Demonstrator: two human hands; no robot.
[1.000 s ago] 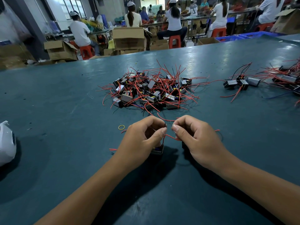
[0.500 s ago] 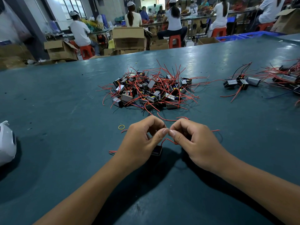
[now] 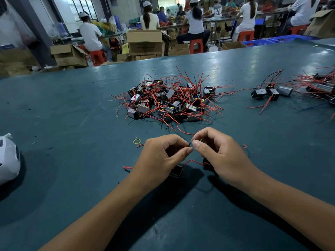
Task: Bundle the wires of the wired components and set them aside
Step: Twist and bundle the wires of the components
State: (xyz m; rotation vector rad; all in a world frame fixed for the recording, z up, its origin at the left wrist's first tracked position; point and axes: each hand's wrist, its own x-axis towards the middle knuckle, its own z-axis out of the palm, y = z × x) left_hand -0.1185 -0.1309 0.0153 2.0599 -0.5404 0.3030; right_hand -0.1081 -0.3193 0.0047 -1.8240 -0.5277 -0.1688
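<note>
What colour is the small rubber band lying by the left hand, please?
Yellow; the rubber band shows in the head view.

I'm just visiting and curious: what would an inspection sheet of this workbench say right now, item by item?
Surface: dark teal table, scuffed, with glare patches.
Job's things: central pile of wired components; smaller group to the right; more at the right edge; one component under the left hand.
Clutter: yellow rubber band; white object at the left edge.
Hands: left hand and right hand both pinch thin wires, fingertips nearly meeting.
Cables: loose red leads, a few black and blue.
Surroundings: seated workers, cardboard boxes, red stools, blue crates.
</note>
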